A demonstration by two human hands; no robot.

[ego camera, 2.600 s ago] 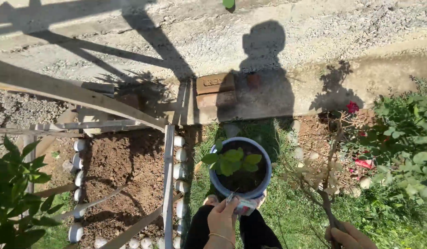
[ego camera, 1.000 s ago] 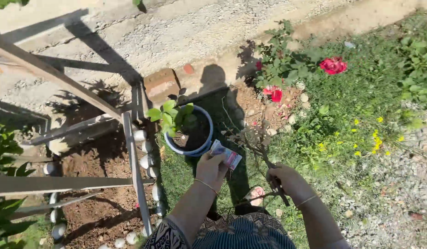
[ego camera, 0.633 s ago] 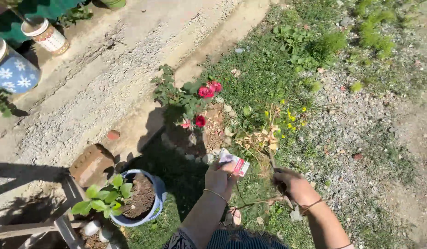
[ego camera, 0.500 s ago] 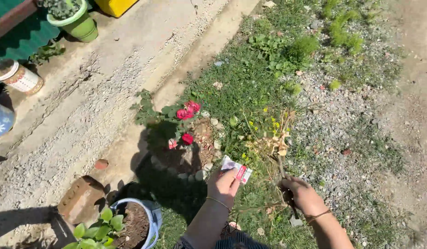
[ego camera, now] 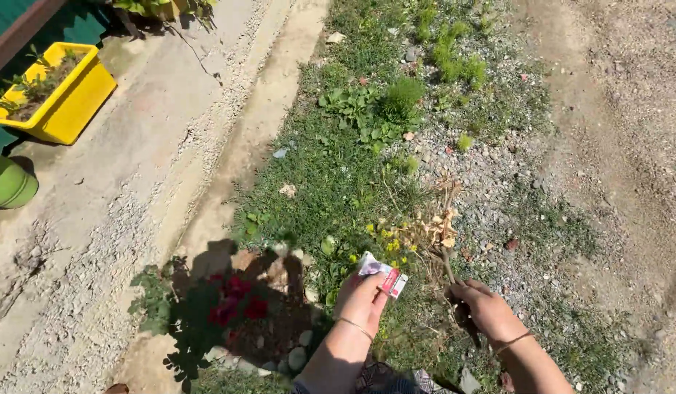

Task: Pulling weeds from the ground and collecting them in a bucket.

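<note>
Obs., head view, outdoors, strong sun.

Left hand (ego camera: 361,299): fingers curled shut around a small packet (ego camera: 382,273), white with a red end. The packet sticks out above and to the right of the fingertips, tilted. A thin bracelet shows on the wrist below the hand.

Right hand (ego camera: 484,310): fingers closed round the lower stem of a dried plant (ego camera: 434,232). The stem rises up and to the left out of the fist; its pale brown, withered leaves and twigs spread above the fingers, over the border of grass and gravel. A thin band is on this wrist too. Stem below the fist is dark and partly hidden; cannot tell how far it runs.

The two hands are near each other, not touching; the packet lies between them, closer to the left fingers.

Surroundings: left of the left fingers, a rose bush (ego camera: 228,306) with red blooms, in shadow, ringed by pale stones. Above both hands, a strip of grass (ego camera: 331,182) with small yellow flowers just above the packet. Right of the right fingers, gravel ground (ego camera: 608,146). Far up-left, across a concrete path (ego camera: 126,182), a yellow planter box (ego camera: 61,98) and, at the frame edge, a green pot (ego camera: 6,182).
</note>
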